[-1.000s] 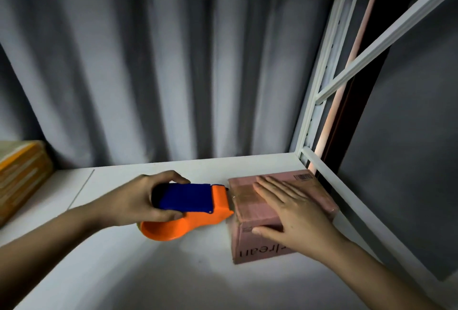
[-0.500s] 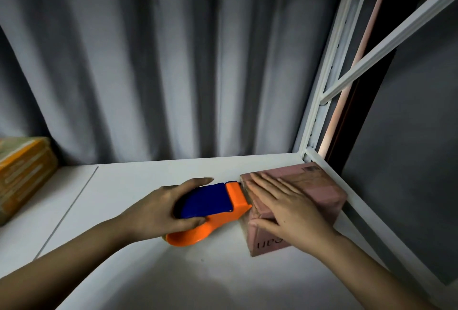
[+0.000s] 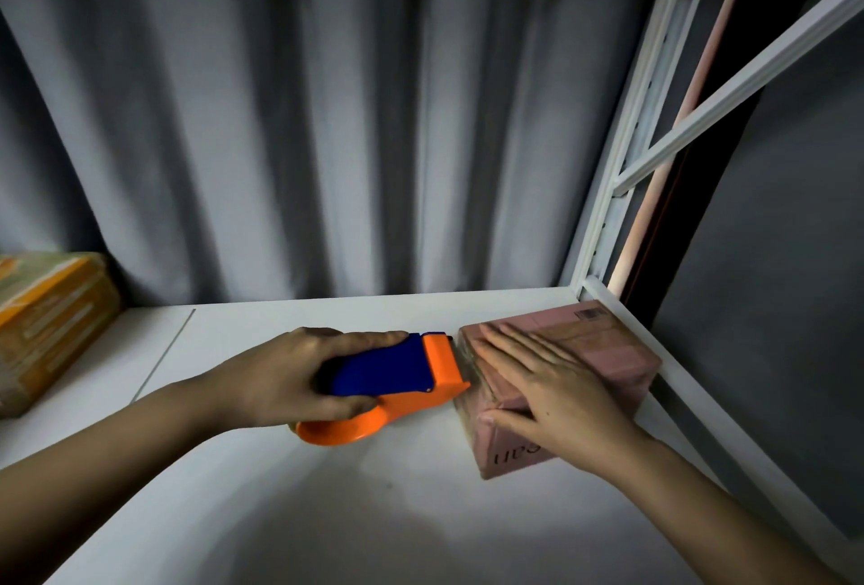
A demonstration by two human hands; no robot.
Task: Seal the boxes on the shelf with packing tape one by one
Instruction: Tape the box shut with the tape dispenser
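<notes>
Left hand [image 3: 280, 378] wrapped tight around the blue grip of the orange tape gun [image 3: 397, 378], thumb on top and fingers curled under. Front edge of the tape gun pressed against the left side of the pink box [image 3: 608, 350]. Right hand [image 3: 551, 383] laid flat on top of the box, fingers straight, thumb hooked over the near edge, holding it still (no real grab, just a push down). Box sitting on the white shelf [image 3: 280, 514], far to the right, just beside the white frame post [image 3: 603, 234]. Shiny strip across the box top and down its left side, so probably tape already on, with the cut at the end likely left to do. Yellow box [image 3: 51, 318] way off at the left edge, well apart, cut off by the picture, maybe shiny with tape too, but too dim to be sure. Tape roll itself hidden under the left hand. Words on the near side of the pink box partly covered, too hard to read.
</notes>
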